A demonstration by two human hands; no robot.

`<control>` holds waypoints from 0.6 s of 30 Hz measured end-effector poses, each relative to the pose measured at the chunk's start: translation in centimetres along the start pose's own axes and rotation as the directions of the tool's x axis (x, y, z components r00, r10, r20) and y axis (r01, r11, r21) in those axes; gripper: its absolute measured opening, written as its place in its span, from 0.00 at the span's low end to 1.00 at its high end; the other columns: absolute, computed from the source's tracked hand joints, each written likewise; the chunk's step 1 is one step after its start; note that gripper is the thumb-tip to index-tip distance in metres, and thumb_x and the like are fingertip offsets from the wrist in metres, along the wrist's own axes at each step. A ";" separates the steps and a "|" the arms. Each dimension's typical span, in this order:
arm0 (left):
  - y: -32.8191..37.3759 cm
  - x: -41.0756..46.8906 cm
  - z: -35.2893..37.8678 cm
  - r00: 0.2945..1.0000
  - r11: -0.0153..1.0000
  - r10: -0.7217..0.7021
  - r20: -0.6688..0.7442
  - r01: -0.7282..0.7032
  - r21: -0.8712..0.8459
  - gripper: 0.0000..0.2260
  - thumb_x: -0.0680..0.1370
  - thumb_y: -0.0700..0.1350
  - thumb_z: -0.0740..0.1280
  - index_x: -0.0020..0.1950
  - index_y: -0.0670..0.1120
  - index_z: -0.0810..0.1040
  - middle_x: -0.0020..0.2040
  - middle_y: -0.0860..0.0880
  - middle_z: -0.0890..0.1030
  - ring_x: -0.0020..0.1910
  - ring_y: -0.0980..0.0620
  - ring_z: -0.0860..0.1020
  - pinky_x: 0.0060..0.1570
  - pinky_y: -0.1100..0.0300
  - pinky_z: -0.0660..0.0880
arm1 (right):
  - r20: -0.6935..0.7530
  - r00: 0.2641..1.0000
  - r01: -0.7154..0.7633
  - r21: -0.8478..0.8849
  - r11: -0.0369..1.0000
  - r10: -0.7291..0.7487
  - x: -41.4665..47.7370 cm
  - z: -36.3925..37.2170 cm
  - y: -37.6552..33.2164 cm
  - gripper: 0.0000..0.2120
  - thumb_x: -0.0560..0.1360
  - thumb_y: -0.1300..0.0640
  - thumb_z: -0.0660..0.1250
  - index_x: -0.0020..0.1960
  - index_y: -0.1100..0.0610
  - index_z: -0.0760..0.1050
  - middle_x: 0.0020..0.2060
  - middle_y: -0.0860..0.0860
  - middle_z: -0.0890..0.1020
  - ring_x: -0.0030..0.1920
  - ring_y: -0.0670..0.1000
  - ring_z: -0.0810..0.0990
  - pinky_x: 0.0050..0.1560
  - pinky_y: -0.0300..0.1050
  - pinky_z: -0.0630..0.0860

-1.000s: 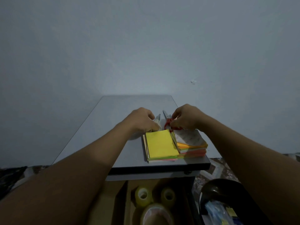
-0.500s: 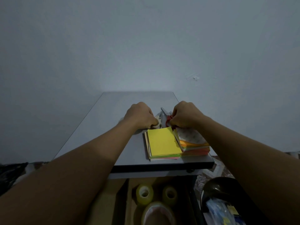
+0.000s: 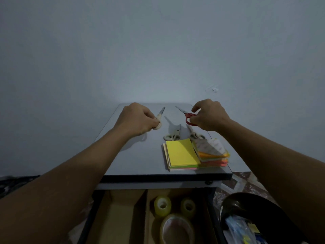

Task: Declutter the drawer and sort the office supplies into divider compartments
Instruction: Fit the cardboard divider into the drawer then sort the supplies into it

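My left hand [image 3: 136, 119] grips the handle of cream-handled scissors [image 3: 159, 118] above the grey desk top [image 3: 140, 155]. My right hand [image 3: 209, 115] grips the handle of red-handled scissors [image 3: 188, 117], blades pointing up and left. Two more cream scissors [image 3: 173, 135] [image 3: 195, 134] lie on the desk between my hands. In front of them sit a yellow sticky-note pad [image 3: 181, 154] and a stack of coloured notes [image 3: 213, 155]. Below the desk edge the open drawer [image 3: 123, 215] has a cardboard divider [image 3: 146, 215]; its right compartment holds three tape rolls [image 3: 162, 206].
A dark round bin or chair [image 3: 255, 208] with plastic-wrapped items [image 3: 241, 229] stands at the lower right beside the drawer. The bare grey wall rises right behind the desk. The left drawer compartment shows only cardboard.
Both hands have lifted apart from the cluster behind the note pads, each carrying a pair of scissors, left hand leftward and right hand rightward. Two scissors on the desk are now uncovered.
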State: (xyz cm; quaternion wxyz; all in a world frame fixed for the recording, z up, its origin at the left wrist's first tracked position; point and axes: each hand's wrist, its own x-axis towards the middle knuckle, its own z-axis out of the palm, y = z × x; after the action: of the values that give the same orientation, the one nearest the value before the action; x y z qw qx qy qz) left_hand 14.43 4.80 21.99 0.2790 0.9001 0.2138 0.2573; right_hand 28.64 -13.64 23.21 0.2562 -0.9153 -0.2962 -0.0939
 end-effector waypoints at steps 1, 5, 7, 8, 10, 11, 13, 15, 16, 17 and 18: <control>-0.1 -0.9 -0.9 1.000 1.000 -0.004 -0.002 0.004 -0.018 0.05 0.68 0.49 0.77 0.43 0.52 0.87 0.38 0.55 0.85 0.36 0.61 0.81 0.36 0.66 0.75 | -0.011 1.000 0.016 0.008 1.000 -0.016 -0.4 -0.4 -0.4 0.19 0.71 0.48 0.75 0.59 0.54 0.80 0.49 0.54 0.84 0.44 0.52 0.81 0.36 0.40 0.74; -0.7 -4.9 -4.4 1.000 0.998 -0.008 -0.012 0.007 -0.060 0.07 0.69 0.48 0.77 0.46 0.52 0.87 0.39 0.56 0.85 0.37 0.59 0.83 0.43 0.61 0.80 | -0.019 0.996 0.086 0.113 0.990 -0.084 -3.5 -2.0 -2.5 0.14 0.73 0.50 0.72 0.57 0.52 0.82 0.47 0.53 0.85 0.40 0.50 0.83 0.40 0.46 0.82; -1.4 -7.0 -5.7 1.000 0.997 -0.017 -0.012 0.016 -0.069 0.08 0.70 0.48 0.77 0.47 0.52 0.87 0.40 0.57 0.85 0.37 0.60 0.83 0.40 0.64 0.78 | -0.027 0.995 0.102 0.199 0.975 -0.099 -5.8 -2.5 -3.4 0.13 0.74 0.52 0.71 0.57 0.52 0.83 0.48 0.52 0.85 0.38 0.48 0.83 0.41 0.46 0.83; -2.0 -8.1 -6.3 1.000 0.997 -0.019 -0.009 0.018 -0.074 0.08 0.70 0.48 0.77 0.48 0.53 0.87 0.40 0.57 0.85 0.36 0.61 0.82 0.39 0.65 0.77 | -0.036 0.994 0.108 0.234 0.966 -0.103 -6.9 -2.5 -3.7 0.13 0.74 0.53 0.71 0.57 0.52 0.83 0.48 0.51 0.85 0.39 0.48 0.83 0.42 0.46 0.82; -3.1 -10.3 -7.2 1.000 0.997 -0.017 -0.003 0.017 -0.075 0.07 0.70 0.49 0.77 0.48 0.53 0.87 0.39 0.58 0.85 0.35 0.63 0.82 0.39 0.66 0.76 | -0.044 0.995 0.094 0.315 0.944 -0.084 -9.0 -2.3 -4.0 0.12 0.74 0.54 0.71 0.57 0.50 0.83 0.47 0.50 0.86 0.39 0.48 0.83 0.44 0.47 0.83; -3.6 -11.5 -7.4 1.000 0.997 -0.018 -0.001 0.018 -0.073 0.07 0.70 0.49 0.77 0.47 0.54 0.87 0.38 0.59 0.85 0.35 0.63 0.82 0.39 0.66 0.76 | -0.039 0.997 0.082 0.351 0.933 -0.073 -10.1 -2.1 -4.2 0.12 0.73 0.55 0.70 0.56 0.49 0.84 0.47 0.50 0.86 0.39 0.48 0.84 0.44 0.47 0.82; -4.7 -13.9 -7.8 0.999 0.996 -0.031 0.019 0.033 -0.086 0.05 0.71 0.49 0.77 0.45 0.56 0.87 0.36 0.61 0.84 0.36 0.64 0.81 0.38 0.67 0.74 | -0.029 0.998 0.071 0.401 0.913 -0.064 -12.1 -1.6 -4.5 0.13 0.72 0.55 0.70 0.56 0.49 0.84 0.47 0.48 0.86 0.41 0.48 0.84 0.45 0.46 0.82; -5.9 -16.3 -7.7 0.997 0.990 -0.046 0.065 0.055 -0.132 0.04 0.71 0.48 0.78 0.44 0.56 0.86 0.36 0.62 0.84 0.37 0.63 0.81 0.37 0.69 0.74 | -0.031 0.997 0.077 0.423 0.903 -0.071 -13.9 -1.0 -4.8 0.13 0.72 0.54 0.70 0.56 0.48 0.84 0.47 0.46 0.85 0.43 0.46 0.83 0.46 0.45 0.81; -6.4 -17.5 -7.5 0.995 0.985 -0.044 0.095 0.059 -0.162 0.05 0.71 0.47 0.78 0.44 0.55 0.86 0.36 0.61 0.85 0.36 0.63 0.81 0.37 0.70 0.74 | -0.031 0.997 0.082 0.428 0.900 -0.076 -14.7 -0.8 -4.9 0.12 0.72 0.53 0.70 0.55 0.47 0.84 0.46 0.45 0.85 0.42 0.44 0.83 0.43 0.42 0.81; -6.9 -18.6 -7.3 0.992 0.982 -0.036 0.124 0.059 -0.182 0.05 0.71 0.46 0.78 0.44 0.54 0.87 0.36 0.60 0.85 0.35 0.64 0.81 0.36 0.70 0.74 | -0.031 0.996 0.090 0.430 0.899 -0.085 -15.4 -0.5 -4.9 0.12 0.72 0.54 0.70 0.55 0.46 0.84 0.45 0.44 0.84 0.40 0.42 0.82 0.38 0.37 0.78; -7.4 -19.7 -6.9 0.987 0.981 -0.037 0.154 0.065 -0.184 0.05 0.71 0.45 0.78 0.44 0.54 0.87 0.36 0.60 0.85 0.34 0.64 0.80 0.35 0.71 0.73 | -0.032 0.995 0.100 0.427 0.899 -0.095 -16.0 -0.3 -4.9 0.12 0.72 0.54 0.70 0.55 0.46 0.84 0.44 0.43 0.84 0.38 0.40 0.81 0.33 0.33 0.75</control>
State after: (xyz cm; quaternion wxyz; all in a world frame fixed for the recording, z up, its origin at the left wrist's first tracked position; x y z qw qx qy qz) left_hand -6.67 2.69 15.59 0.3847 0.8807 0.1901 0.2008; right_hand 12.80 -18.30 20.28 0.4475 -0.8202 -0.3536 -0.0442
